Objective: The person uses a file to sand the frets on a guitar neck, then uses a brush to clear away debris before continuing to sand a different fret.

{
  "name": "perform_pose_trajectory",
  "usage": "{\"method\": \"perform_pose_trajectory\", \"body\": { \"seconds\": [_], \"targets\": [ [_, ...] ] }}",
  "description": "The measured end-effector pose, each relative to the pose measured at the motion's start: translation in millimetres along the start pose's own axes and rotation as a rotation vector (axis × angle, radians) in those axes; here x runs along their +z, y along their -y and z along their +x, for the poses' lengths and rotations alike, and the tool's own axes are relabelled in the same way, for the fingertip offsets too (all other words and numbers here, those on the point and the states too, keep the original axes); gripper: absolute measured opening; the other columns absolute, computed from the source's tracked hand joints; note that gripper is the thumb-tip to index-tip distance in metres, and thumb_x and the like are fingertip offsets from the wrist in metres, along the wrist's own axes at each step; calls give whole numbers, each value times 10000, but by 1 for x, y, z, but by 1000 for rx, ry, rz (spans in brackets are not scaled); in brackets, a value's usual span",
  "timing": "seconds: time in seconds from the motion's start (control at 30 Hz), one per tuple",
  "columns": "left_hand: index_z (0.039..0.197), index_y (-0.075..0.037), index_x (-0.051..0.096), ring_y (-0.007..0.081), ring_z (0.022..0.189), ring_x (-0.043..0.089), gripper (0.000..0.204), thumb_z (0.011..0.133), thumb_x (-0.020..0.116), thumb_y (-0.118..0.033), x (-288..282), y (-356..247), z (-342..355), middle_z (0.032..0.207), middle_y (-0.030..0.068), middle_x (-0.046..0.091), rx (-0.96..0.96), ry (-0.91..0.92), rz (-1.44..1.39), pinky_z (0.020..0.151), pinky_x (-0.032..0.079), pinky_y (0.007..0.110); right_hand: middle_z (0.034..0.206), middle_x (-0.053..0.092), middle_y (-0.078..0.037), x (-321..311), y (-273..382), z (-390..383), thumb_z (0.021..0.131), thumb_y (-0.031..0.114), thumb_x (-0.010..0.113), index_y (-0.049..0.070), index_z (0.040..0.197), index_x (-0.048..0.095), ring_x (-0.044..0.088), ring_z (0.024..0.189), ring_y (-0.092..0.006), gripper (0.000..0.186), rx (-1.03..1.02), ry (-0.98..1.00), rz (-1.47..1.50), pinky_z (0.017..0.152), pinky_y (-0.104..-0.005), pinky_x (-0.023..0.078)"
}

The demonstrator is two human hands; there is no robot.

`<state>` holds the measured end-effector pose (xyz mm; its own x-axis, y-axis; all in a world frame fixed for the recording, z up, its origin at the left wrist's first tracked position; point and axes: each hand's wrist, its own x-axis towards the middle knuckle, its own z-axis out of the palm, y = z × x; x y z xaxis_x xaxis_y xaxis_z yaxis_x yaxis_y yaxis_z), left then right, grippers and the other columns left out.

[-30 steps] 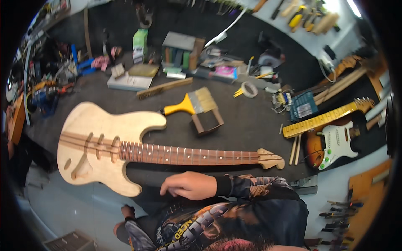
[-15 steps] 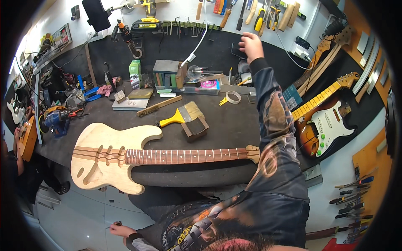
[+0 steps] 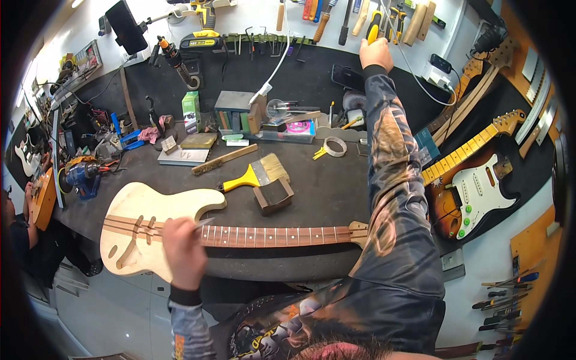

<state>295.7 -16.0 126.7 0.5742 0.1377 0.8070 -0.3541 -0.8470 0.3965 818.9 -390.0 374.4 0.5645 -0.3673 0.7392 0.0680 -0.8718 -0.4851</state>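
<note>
The left hand [image 3: 185,249] is curled over the place where neck and body meet on a pale wooden guitar [image 3: 240,236], its fingers closed on a thin object [image 3: 207,222] whose narrow end pokes out up and to the right; blur hides what it is, and whether the hand touches the wood I cannot tell. The right hand [image 3: 376,55], arm stretched far forward, is wrapped around the lower part of a yellow-and-black handle [image 3: 374,27] that stands nearly upright among the wall tools.

The guitar lies face up along the near side of the dark surface [image 3: 336,198], its long axis running left to right almost parallel to the near edge. The body [image 3: 135,201] is at the left, both horns facing right; the dark fretboard [image 3: 276,237] points right, ending at a headstock [image 3: 358,233] partly covered by the right sleeve [image 3: 393,180].

Just beyond the neck, a wide brush [image 3: 255,174] slants with its yellow handle toward the lower left, its bristles above a brown box [image 3: 273,198]. Farther back lies a wire brush [image 3: 225,159], tilting up to the right. Past the right arm, a sunburst guitar [image 3: 480,192] aims its neck up and rightward.
</note>
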Motion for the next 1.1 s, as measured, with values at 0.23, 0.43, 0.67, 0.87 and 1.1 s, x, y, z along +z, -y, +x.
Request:
{"method": "perform_pose_trajectory", "body": {
  "seconds": [0.23,0.43,0.67,0.87,1.1],
  "targets": [
    [1063,-97,714,328,1100,669,127,955,776,-118,91,2,41,1085,58,701,119,544,113,902,517,498,1223,856,-251,22,16,13,1009,560,809,-13,1375,664,834,1167,-447,695,-26,-50,72,1031,-571,639],
    [964,-114,764,342,1145,709,76,955,786,-186,104,38,37,1053,75,727,-1,802,94,911,560,529,1263,829,-334,47,-8,52,934,612,703,-48,1251,794,803,1230,-487,738,-56,-40,333,1060,-571,614],
    [1024,-107,813,335,1132,769,165,882,885,-152,122,34,32,1042,93,778,38,714,147,967,604,492,746,543,25,6,-31,-27,1188,345,625,92,1099,691,494,628,-55,277,69,558,1073,541,-264,334],
    [1091,-66,780,355,1116,727,167,934,823,-107,99,22,16,1082,115,738,-38,479,34,961,611,484,868,572,51,-138,16,-270,1200,409,607,55,1329,675,417,637,-32,383,117,944,1168,563,-230,280],
    [1822,-20,276,206,1194,706,841,1132,747,-122,4,-47,-17,1310,138,739,-594,75,-1029,1078,552,347,1131,727,-94,-215,45,-496,1148,300,694,15,1447,571,691,822,-200,431,-206,1304,1118,766,-371,533]
  ]
}}
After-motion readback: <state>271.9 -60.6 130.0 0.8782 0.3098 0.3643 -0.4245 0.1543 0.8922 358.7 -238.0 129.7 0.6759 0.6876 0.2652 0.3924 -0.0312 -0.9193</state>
